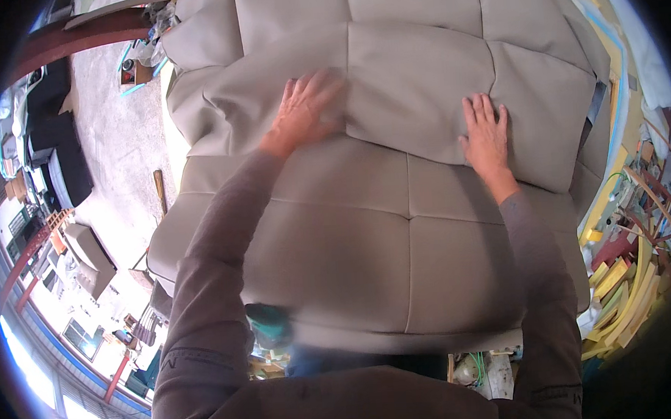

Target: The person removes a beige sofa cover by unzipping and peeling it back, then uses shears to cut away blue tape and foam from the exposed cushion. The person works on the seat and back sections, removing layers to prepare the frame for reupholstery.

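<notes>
In front of me spreads a large piece of beige upholstered furniture (330, 248) with stitched panels, probably a sofa. Across its middle lies a quilted cushion or back section (419, 76) in the same covering. My left hand (305, 109) rests on this section near a vertical seam, fingers spread and slightly blurred, holding nothing. Wrinkles bunch in the cover to the left of it. Near the section's lower edge, my right hand (486, 137) lies flat with its fingers stretched out. A blurred green object (269, 323) shows beside my left sleeve, its kind unclear.
Yellow foam offcuts (621, 293) and mixed scraps pile up at the right. On the floor at the left stand a beige upholstered piece (89, 260), black covered items (59, 148) and a small box (135, 72). A red beam (76, 42) crosses the upper left.
</notes>
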The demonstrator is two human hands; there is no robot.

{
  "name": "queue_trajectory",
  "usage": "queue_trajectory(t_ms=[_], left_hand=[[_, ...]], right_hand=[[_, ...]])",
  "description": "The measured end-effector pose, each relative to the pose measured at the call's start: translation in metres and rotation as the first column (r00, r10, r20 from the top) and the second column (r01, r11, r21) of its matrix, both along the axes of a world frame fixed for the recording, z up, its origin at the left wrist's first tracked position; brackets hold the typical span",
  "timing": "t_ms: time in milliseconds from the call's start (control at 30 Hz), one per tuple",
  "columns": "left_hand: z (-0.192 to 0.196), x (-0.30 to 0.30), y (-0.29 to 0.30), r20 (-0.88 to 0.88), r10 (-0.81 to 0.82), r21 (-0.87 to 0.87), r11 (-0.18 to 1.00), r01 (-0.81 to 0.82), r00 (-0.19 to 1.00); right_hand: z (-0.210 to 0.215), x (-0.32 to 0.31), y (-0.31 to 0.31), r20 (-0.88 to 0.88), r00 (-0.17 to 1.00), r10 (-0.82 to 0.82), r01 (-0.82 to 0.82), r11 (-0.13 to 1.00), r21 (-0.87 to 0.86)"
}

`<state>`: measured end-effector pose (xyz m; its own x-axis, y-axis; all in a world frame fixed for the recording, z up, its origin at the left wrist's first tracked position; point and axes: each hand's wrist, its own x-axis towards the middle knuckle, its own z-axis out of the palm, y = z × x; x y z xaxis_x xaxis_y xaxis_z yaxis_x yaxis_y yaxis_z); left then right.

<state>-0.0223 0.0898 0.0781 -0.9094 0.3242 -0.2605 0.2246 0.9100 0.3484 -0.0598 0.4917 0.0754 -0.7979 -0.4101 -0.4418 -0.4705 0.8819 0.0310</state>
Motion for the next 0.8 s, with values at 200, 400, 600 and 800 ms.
queue_trajectory(t_ms=[200, 400, 600, 800], left_hand=[[-0.061, -0.012, 0.019, -0.051, 0.106, -0.127, 0.986, -0.112, 0.993], [-0.022, -0.007, 0.026, 0.033, 0.206, 0.209, 0.956, -0.208, 0.978], [0.051, 0.054, 0.051, 0.094, -0.088, 0.563, 0.826, 0.02, 0.992], [0.013, 0.055, 0.059, 0.233, -0.166, 0.483, 0.875, 0.035, 0.958]], right_hand=[[-0.037, -0.014, 0.053, -0.044, 0.917, -0.397, 0.397, 0.918, -0.017], [-0.033, -0.004, 0.082, 0.07, 0.771, -0.633, 0.616, 0.712, -0.337], [0.035, -0.053, 0.027, -0.251, 0.944, -0.215, 0.079, 0.884, -0.461], [-0.015, -0.045, -0.011, 0.35, 0.935, 0.048, -0.045, 0.999, -0.017]])
